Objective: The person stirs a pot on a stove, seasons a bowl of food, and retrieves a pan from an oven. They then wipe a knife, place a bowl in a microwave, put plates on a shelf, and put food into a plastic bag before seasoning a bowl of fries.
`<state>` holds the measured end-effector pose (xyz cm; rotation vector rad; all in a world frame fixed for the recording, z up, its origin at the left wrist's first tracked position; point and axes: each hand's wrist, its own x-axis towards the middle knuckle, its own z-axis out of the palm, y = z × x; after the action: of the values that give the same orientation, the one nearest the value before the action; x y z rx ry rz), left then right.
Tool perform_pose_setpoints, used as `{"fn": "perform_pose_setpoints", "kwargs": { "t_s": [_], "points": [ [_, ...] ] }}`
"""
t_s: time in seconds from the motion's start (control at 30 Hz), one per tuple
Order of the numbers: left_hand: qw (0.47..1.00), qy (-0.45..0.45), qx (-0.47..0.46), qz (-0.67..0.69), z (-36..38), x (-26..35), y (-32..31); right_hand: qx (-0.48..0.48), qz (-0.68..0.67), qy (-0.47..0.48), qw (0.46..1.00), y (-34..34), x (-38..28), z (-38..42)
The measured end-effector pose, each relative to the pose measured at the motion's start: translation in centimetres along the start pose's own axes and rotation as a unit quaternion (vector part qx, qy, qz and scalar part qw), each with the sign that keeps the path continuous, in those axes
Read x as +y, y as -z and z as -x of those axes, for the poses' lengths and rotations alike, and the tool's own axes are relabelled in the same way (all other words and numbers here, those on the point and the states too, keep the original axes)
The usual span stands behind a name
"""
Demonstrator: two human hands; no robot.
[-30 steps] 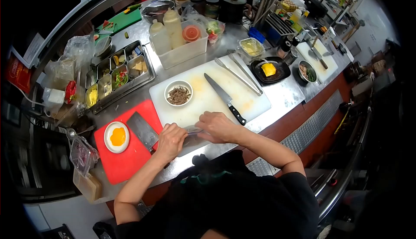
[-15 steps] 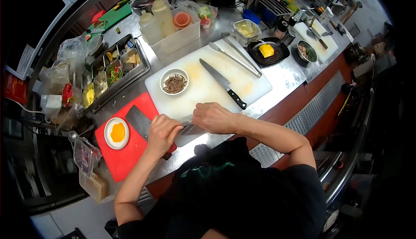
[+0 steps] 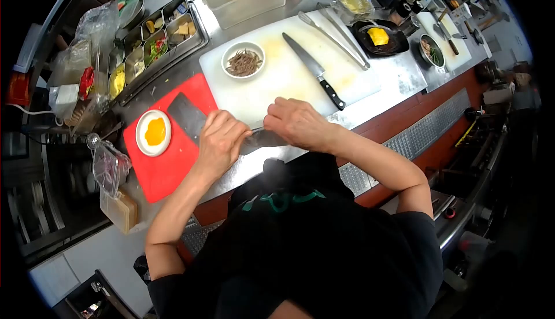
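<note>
My left hand (image 3: 219, 141) and my right hand (image 3: 298, 123) are both closed, pinching a thin, clear plastic film (image 3: 262, 139) stretched between them. They hold it over the near edge of the white cutting board (image 3: 272, 90). Beyond them on that board are a white bowl (image 3: 243, 60) of shredded brown food, a chef's knife (image 3: 315, 71) with a black handle, and metal tongs (image 3: 335, 39). Left of my left hand lies a red cutting board (image 3: 139, 171) bearing a cleaver (image 3: 186, 114), partly hidden by that hand, and a small white dish (image 3: 154, 133) with something orange-yellow in it.
A metal tray (image 3: 199, 42) of small food containers stands at the back left, beside a clear plastic bin (image 3: 248, 8). Toward the right are a black plate (image 3: 394, 42) with a yellow item and a metal bowl (image 3: 432, 51). Plastic containers (image 3: 118, 209) sit at the left counter edge.
The view has tilted down, so the counter sits higher in the picture. Both hands still pinch the film, with my right hand a little farther from my left.
</note>
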<state>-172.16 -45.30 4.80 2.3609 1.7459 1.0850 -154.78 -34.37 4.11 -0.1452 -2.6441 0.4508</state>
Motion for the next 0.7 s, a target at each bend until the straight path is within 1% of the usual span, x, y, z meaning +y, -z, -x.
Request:
{"fn": "perform_pose_setpoints", "kwargs": {
  "t_s": [0.03, 0.1, 0.13, 0.2, 0.23, 0.3, 0.37, 0.4, 0.43, 0.47, 0.5, 0.53, 0.6, 0.63, 0.67, 0.7],
  "points": [
    [1.0, -0.012, 0.003, 0.002, 0.0, 0.1, -0.1, 0.0, -0.003, -0.001, 1.0, 0.1, -0.4, -0.3],
    [1.0, -0.007, -0.014, 0.001, 0.1, 0.2, -0.1, -0.016, -0.003, 0.017, 1.0, 0.2, -1.0, -0.5],
    [1.0, -0.024, -0.019, 0.005, 0.2, 0.2, 0.0, -0.024, 0.01, 0.028, 0.999, -0.5, -1.0, -0.2],
    [0.998, -0.051, -0.027, 0.018, -0.2, 0.2, 0.2, -0.018, -0.006, 0.011, 1.0, -0.2, -1.7, 0.4],
    [0.997, -0.066, -0.035, 0.02, -0.3, 0.6, 0.6, -0.012, -0.023, -0.002, 1.0, 0.0, -2.1, 1.0],
    [0.994, -0.089, -0.051, 0.045, -0.2, 1.1, 0.7, 0.003, 0.002, -0.038, 0.999, 0.1, -2.5, 3.4],
    [0.994, -0.082, -0.067, 0.039, 0.1, 0.5, 0.8, 0.007, 0.044, -0.116, 0.992, 0.4, -2.7, 6.3],
    [0.992, -0.09, -0.074, 0.057, 0.4, 0.5, 0.7, -0.012, 0.058, -0.129, 0.99, 0.2, -2.7, 8.1],
    [0.991, -0.075, -0.085, 0.065, 0.7, 0.6, 0.7, -0.014, 0.06, -0.147, 0.987, -0.1, -3.1, 9.1],
    [0.991, -0.059, -0.099, 0.069, 1.0, 0.9, 0.8, 0.022, 0.042, -0.162, 0.986, -0.5, -3.8, 9.8],
    [0.989, -0.064, -0.108, 0.077, 1.2, 1.2, 1.1, 0.06, 0.023, -0.173, 0.983, -0.8, -4.4, 10.4],
    [0.992, -0.047, -0.097, 0.072, 1.2, 1.6, 1.4, 0.113, 0.005, -0.171, 0.979, -1.0, -4.9, 10.9],
    [0.995, 0.005, -0.089, 0.046, 0.8, 3.7, 2.4, 0.126, -0.013, -0.172, 0.977, -0.9, -6.8, 11.6],
    [0.994, 0.001, -0.097, 0.044, -0.3, 6.0, 2.1, 0.132, -0.032, -0.168, 0.976, -0.5, -7.6, 11.8],
    [0.988, -0.015, -0.147, 0.032, -1.2, 9.0, 1.6, 0.123, -0.058, -0.146, 0.98, 0.6, -8.2, 11.4],
    [0.98, -0.03, -0.194, 0.019, -1.7, 10.9, 1.0, 0.155, -0.036, -0.098, 0.982, 0.9, -8.6, 11.2]
  ]
}}
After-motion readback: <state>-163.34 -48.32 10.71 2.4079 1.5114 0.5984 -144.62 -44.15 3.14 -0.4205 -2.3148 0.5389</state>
